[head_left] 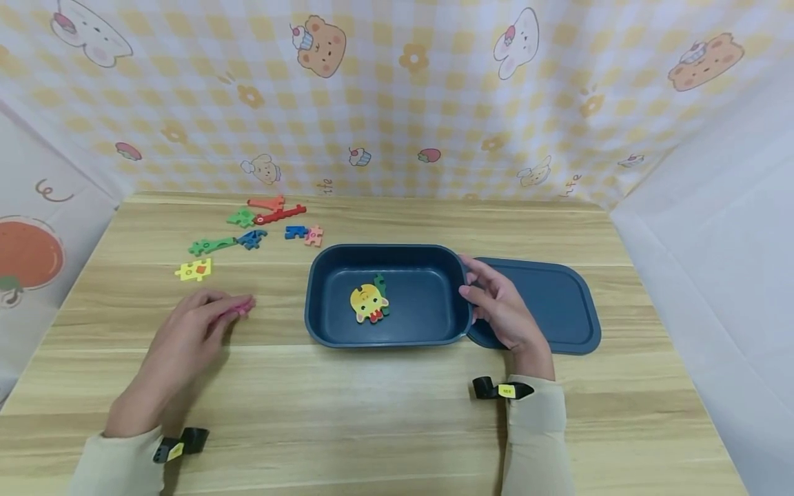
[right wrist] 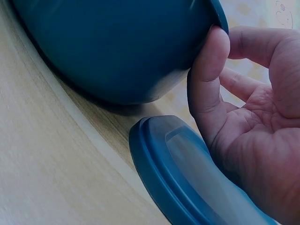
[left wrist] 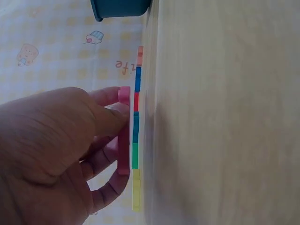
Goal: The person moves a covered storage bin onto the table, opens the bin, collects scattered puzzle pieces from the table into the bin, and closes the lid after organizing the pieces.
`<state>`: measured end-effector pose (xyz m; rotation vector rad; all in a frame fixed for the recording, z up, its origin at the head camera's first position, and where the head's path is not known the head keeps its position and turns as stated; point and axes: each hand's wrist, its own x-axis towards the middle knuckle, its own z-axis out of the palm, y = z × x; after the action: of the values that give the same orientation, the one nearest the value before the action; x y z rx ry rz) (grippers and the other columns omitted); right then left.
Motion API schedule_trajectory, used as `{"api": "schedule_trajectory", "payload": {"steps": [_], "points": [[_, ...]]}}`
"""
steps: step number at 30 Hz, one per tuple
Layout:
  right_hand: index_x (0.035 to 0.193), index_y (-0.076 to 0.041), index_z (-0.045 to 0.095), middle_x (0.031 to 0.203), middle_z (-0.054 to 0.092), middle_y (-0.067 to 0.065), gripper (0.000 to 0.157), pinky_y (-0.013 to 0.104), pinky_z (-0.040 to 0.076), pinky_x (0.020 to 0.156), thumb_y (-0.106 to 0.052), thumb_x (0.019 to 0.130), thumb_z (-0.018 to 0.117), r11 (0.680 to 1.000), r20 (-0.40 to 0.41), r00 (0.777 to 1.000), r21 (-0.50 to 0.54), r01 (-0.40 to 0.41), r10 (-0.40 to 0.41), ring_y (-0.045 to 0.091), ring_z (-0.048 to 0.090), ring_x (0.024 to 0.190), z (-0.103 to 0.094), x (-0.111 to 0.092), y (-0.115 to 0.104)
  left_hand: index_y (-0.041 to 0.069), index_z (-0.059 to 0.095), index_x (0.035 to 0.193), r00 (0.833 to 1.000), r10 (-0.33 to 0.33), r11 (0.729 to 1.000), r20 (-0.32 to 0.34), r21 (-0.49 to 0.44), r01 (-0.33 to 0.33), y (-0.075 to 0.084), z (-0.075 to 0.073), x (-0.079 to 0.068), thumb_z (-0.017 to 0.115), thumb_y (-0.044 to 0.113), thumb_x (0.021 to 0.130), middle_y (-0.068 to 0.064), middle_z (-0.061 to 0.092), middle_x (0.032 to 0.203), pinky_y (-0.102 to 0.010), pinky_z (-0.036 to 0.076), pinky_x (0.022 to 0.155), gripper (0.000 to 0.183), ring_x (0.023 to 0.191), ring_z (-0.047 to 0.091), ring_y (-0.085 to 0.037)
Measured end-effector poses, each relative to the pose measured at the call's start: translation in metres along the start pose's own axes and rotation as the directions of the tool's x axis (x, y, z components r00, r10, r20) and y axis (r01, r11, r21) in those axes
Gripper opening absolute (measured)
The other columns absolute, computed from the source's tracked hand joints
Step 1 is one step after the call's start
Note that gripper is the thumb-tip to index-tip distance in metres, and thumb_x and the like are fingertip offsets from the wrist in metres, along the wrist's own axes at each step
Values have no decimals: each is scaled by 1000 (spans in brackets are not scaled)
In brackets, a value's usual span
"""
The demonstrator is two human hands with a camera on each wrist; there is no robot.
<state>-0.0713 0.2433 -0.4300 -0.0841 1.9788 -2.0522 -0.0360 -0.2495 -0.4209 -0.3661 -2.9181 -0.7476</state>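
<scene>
In the head view my left hand (head_left: 192,337), at the left of the table, pinches a pink puzzle piece (head_left: 243,307) between thumb and fingers. The left wrist view shows this pink piece (left wrist: 123,136) edge-on. At the centre stands a dark blue box (head_left: 422,331), its long side facing me. Inside it lie a yellow animal-face piece (head_left: 367,303) and a green piece (head_left: 380,282), partly covered by the face. My right hand (head_left: 504,310) holds the box's right end, thumb and fingers curled at the rim. Its thumb meets the box lip (right wrist: 222,18) in the right wrist view.
A blue lid (head_left: 552,303) lies right of the box, under my right hand. Beyond my left hand are a yellow piece (head_left: 195,270), a green piece (head_left: 211,245), a red strip (head_left: 282,215), a pink piece (head_left: 313,236) and several others. A patterned cloth (head_left: 397,103) hangs behind the table.
</scene>
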Motion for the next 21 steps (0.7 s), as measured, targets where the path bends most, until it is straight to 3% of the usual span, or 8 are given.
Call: {"api": "schedule_trajectory", "payload": {"steps": [11, 15, 21], "points": [[165, -10, 36, 115, 49, -3, 61, 19, 54, 58, -9, 107, 58, 1000, 0, 1000, 0, 10, -10, 4, 55, 76, -1, -2, -1, 10, 77, 127, 998, 52, 999, -21, -11, -53, 11, -2, 12, 74, -7, 94, -9, 70, 114, -22, 42, 78, 38, 102, 60, -25], [164, -8, 36, 115, 50, -3, 61, 19, 55, 58, -8, 107, 58, 1000, 5, 1000, -3, 11, -11, 3, 55, 76, -1, -1, 1, 9, 77, 127, 997, 74, 997, -30, -17, -75, 13, -3, 15, 73, -8, 93, -11, 71, 112, -23, 41, 77, 38, 100, 60, -25], [164, -8, 37, 114, 49, -3, 61, 19, 55, 58, -8, 107, 58, 1000, 10, 1000, 1, 8, -8, 3, 55, 75, 0, 0, 0, 8, 76, 128, 998, 57, 998, -5, -41, -58, 15, -6, 17, 72, -6, 95, -12, 71, 116, -24, 44, 81, 35, 105, 61, -29]]}}
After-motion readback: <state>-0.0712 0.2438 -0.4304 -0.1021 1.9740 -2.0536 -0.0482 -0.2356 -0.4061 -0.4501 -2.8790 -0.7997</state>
